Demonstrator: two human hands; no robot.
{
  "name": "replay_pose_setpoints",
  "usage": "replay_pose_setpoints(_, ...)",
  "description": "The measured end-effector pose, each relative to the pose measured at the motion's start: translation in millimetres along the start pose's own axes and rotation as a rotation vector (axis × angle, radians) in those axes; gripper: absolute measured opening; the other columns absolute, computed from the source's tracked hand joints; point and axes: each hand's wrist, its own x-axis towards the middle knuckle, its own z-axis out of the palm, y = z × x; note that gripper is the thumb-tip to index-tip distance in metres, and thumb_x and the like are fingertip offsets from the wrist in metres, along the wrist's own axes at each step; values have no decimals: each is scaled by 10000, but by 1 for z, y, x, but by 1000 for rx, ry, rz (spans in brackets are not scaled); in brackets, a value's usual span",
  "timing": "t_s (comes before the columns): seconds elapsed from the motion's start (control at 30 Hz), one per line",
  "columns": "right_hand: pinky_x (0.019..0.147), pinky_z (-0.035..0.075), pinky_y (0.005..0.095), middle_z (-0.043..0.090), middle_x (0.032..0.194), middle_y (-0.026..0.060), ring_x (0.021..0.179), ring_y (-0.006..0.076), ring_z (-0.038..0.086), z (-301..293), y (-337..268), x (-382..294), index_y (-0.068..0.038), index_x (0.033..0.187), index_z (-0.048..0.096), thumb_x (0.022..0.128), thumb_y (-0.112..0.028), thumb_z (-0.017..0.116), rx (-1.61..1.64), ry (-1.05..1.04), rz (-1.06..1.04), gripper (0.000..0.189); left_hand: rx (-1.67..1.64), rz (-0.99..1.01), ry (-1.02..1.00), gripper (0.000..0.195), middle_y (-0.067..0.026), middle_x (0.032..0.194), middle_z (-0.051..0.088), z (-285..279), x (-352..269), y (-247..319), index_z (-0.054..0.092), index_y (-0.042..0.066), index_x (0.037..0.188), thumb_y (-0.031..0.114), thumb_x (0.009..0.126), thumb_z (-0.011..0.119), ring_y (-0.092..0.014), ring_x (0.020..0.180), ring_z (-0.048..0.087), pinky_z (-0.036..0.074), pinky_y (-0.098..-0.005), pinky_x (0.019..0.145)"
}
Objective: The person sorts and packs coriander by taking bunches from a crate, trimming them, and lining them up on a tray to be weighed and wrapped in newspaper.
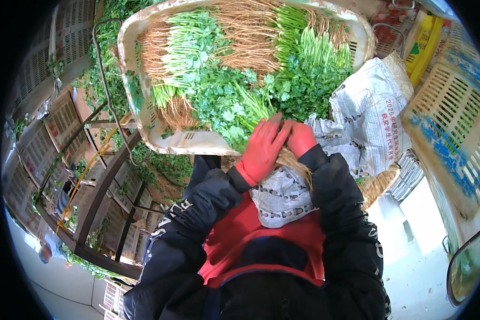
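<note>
My left hand (260, 150), in a red glove, lies with fingers extended over the stems of a coriander-like bunch (254, 106). My right hand (302, 138), also red-gloved, is curled around the same stems, its fingertips close to the left ones. Both palms and the gripped part of the stems are hidden. Brown fibrous material (295, 162) hangs below the hands; whether it is roots or sacking I cannot tell. Under it, a printed newspaper sheet (284, 196) covers part of my red apron (232, 248). Just beyond my hands stands a white plastic crate (180, 147) filled with rooted bunches.
More printed paper (368, 116) drapes over the crate's right corner. Farther right stand a blue-stained crate (440, 140) and a newspaper stack (408, 176). A dark metal frame (104, 192) is at left, with stacked crates (36, 148) and loose greens (168, 168) beyond. Another person (50, 248) appears far left.
</note>
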Motion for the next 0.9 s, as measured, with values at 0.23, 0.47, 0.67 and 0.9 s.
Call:
replay_pose_setpoints(0.23,759,484,362,644,933,184,888,295,628,-43,-18,-24,9,1077,598,899,-130,471,636,-223,-7,259,-36,85,-15,650,-125,1129,580,-7,28,-15,538,53,1201,108,576,706,-332,1146,499,327,-483,1056)
replay_pose_setpoints(0.47,582,459,295,637,750,57,631,165,564,-80,35,-129,-33,1161,608,876,-67,544,-108,326,190,294,-419,-92,236,224,-105,896,668,-106,29,-40,651,26,923,22,701,683,-233,855,651,524,-295,765)
replay_pose_setpoints(0.67,817,433,426,575,1000,192,935,356,551,-19,46,-48,-67,1351,404,772,-161,657,-364,349,-10,640,-1166,-28,628,204,-188,920,621,-242,-8,-89,532,2,894,112,725,564,-378,1016,574,414,-548,958)
replay_pose_setpoints(0.9,810,465,446,614,1011,214,900,363,595,-29,40,-10,-59,1320,445,756,-235,669,-603,18,10,632,-1427,263,897,207,-99,964,590,-349,-90,-71,491,95,831,258,773,605,-326,1064,511,279,-571,1052)
